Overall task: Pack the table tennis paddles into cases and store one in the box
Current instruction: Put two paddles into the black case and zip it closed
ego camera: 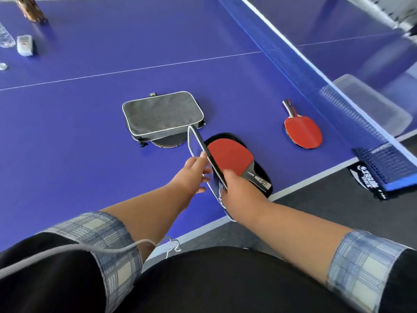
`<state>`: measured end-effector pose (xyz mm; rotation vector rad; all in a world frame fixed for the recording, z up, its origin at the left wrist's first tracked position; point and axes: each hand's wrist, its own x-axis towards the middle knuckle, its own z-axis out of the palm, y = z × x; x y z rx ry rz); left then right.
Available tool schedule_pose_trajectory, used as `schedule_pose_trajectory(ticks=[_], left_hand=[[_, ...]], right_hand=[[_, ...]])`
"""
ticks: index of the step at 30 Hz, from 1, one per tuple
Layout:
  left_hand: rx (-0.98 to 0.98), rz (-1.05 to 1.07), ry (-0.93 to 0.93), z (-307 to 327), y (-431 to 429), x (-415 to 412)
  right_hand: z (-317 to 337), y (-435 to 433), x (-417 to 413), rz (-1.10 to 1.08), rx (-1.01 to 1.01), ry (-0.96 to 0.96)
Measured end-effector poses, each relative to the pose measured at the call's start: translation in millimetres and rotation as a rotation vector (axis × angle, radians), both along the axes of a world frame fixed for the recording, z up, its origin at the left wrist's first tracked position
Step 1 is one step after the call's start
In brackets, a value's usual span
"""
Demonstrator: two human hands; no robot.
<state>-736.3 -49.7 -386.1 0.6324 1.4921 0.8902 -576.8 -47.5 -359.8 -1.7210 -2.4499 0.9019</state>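
The open case [226, 136] lies at the table's [90, 154] near edge, its black lower half flat and its lid standing up on edge between the two grips. A red-faced paddle [230, 154] lies in the lower half, just right of the lid, with its handle pointing back toward the right grip [239, 190]. The left grip [191, 172] pinches the lid's left rim. The right grip is clasped on the lid's near end, beside the paddle handle.

The table edge runs just under and behind the right grip, and the case's near tip hangs past it. Left of the left grip the blue table top is bare for a wide stretch.

Just beyond the lid's far tip a grey case [162, 114] lies on top of a black paddle [167, 143]. Right of the grips, well apart from the open case, lies a second red paddle [302, 131], its handle pointing away. Past it runs the net [316, 82], and behind the net is a clear box [372, 102]. Far off to the left are a bottle [5, 39] and a white packet [24, 45].
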Motion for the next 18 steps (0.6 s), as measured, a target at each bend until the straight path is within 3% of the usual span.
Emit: schedule_pose_trajectory(ticks=[7, 12, 14, 18], left_hand=[[0.092, -0.300, 0.175, -10.1, 34.6, 43.4], [0.073, -0.487, 0.364, -25.1, 63.9, 68.5], [0.079, -0.606, 0.525, -31.8, 78.4, 76.3], [0.221, -0.905, 1.043, -52.7, 103.1, 85.5]], right_hand=[[-8.1, 42.9, 69.8, -0.334, 0.059, 0.058], [-43.6, 87.0, 106.0, -0.387, -0.105, 0.024], [-57.7, 105.3, 115.5, -0.408, -0.217, 0.030], [-84.5, 128.4, 126.2, -0.413, -0.380, 0.038]])
